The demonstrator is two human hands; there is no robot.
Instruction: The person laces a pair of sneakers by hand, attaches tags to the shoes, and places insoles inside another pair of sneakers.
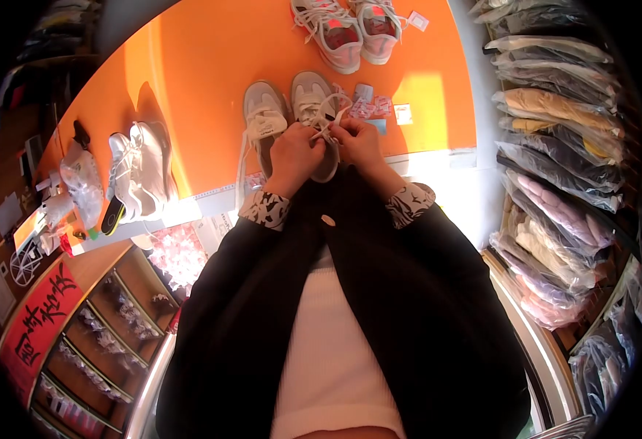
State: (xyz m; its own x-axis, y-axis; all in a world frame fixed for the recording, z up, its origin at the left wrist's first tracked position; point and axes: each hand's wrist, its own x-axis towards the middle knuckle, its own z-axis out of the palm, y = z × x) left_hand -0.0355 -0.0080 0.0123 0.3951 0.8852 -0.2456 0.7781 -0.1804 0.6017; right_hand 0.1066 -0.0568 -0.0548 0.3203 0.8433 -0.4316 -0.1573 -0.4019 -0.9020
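Observation:
A pair of pale sneakers stands on the orange counter right in front of me, toes pointing away. Over the right sneaker (310, 88) both hands meet at its white shoelace (333, 110). My left hand (297, 152) is closed with the fingertips pinching the lace. My right hand (359, 143) also pinches the lace, with a loop standing up beside the fingers. The left sneaker (264, 96) sits alongside, its lace hanging loose down its left side and its tongue showing printed text. My hands cover part of both shoe openings.
Another sneaker pair (341, 42) stands at the counter's (211, 88) far side. White shoes (142, 164) are at the left, near a plastic bag (81, 183). Small packets (368, 106) lie right of the laced shoe. Bagged clothes (555, 110) hang at the right; a shelf (101, 344) stands lower left.

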